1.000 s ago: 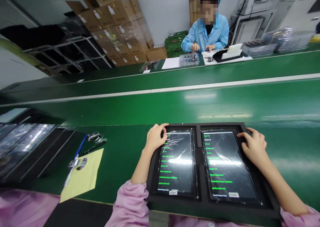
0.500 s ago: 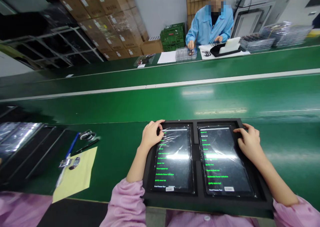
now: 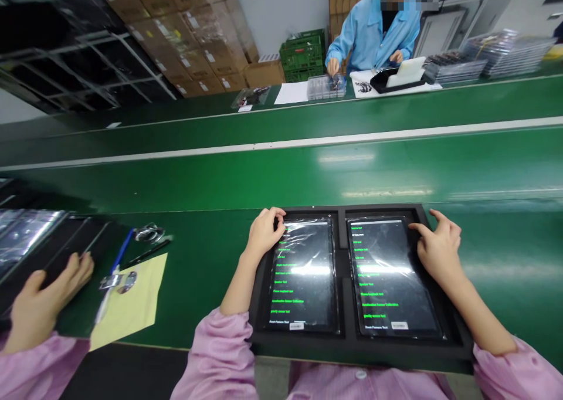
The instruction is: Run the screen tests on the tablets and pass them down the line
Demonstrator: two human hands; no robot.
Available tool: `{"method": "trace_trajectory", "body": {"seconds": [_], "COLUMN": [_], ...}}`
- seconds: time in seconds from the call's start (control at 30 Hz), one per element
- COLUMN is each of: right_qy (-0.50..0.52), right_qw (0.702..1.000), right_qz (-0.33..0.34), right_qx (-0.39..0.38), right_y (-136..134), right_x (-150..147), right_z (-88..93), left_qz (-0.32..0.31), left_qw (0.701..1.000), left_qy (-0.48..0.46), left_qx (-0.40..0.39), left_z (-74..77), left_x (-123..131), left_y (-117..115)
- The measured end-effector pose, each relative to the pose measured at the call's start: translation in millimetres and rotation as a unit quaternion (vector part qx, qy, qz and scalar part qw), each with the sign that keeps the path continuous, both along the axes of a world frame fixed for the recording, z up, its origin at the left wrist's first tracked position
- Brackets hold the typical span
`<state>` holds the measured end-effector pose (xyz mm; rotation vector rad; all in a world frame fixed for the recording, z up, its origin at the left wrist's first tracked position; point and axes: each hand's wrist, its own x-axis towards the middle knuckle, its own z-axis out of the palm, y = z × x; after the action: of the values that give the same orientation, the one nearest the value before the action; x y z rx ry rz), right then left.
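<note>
A black foam tray (image 3: 341,288) lies on the green bench in front of me and holds two tablets side by side. Both screens show green menu text under plastic film. My left hand (image 3: 264,231) rests with curled fingers on the top left corner of the left tablet (image 3: 303,277). On the top right corner of the right tablet (image 3: 389,280), my right hand (image 3: 435,244) has its index finger stretched onto the screen edge. Neither hand holds anything.
A co-worker's hand (image 3: 41,297) in a pink sleeve lies on black trays at the left. A yellow sheet on a clipboard (image 3: 129,297) with pens lies beside it. A green conveyor belt (image 3: 281,171) runs across. A person in blue (image 3: 373,33) works opposite.
A co-worker's hand has come into view at the lower left. The view has tipped downward. My hands stay on the tablets' top corners, the right fingers spreading slightly.
</note>
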<state>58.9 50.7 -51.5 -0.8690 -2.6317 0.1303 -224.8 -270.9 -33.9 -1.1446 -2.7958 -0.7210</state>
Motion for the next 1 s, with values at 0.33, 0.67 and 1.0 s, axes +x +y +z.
{"method": "trace_trajectory", "body": {"seconds": [0.33, 0.67, 1.0], "right_qy": [0.018, 0.025, 0.050], "right_qw": [0.998, 0.997, 0.996], "right_qz": [-0.017, -0.003, -0.007], "right_qx": [-0.053, -0.067, -0.074], "right_y": [2, 3, 3], "right_x": [3, 4, -1], "right_z": [-0.8, -4.3, -6.0], "left_qz": [0.003, -0.020, -0.090], "left_qw": [1.000, 0.999, 0.990], "left_qy": [-0.007, -0.015, -0.021], "left_qx": [0.005, 0.036, -0.111], "left_z": [-0.2, -0.9, 29.6], "left_x": [-1, -2, 10], "left_y": [0, -2, 12]}}
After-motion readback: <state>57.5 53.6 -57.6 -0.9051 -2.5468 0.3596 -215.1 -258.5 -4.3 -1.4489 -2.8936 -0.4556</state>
